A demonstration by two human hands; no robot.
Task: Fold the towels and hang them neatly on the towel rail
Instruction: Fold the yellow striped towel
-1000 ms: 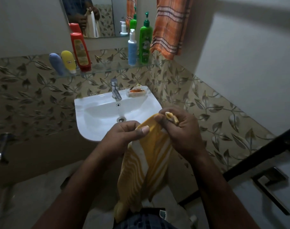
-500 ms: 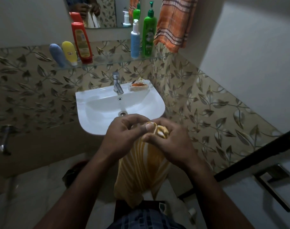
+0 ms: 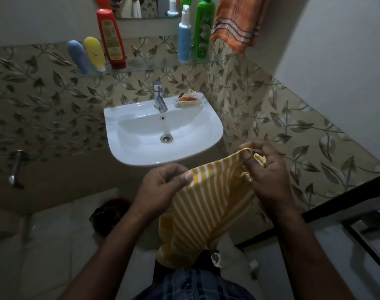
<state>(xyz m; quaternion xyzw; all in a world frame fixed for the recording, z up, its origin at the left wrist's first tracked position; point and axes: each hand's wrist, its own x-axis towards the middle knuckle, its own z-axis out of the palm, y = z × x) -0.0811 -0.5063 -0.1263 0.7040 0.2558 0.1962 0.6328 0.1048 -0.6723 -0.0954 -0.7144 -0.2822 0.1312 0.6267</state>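
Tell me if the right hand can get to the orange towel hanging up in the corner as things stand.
Probably not yet. The right hand is shut on the yellow striped towel, shared with the left hand. The orange towel hangs high with open air between, so only the grip hinders.

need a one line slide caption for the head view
Both hands, left hand and right hand, hold a yellow striped towel stretched before the white sink.

1 head-worn camera looks forward and steeply down from close above the person's forearms, facing the sink (image 3: 163, 146) and tiled wall (image 3: 44, 100), with the floor (image 3: 55, 245) along the frame's lower left.
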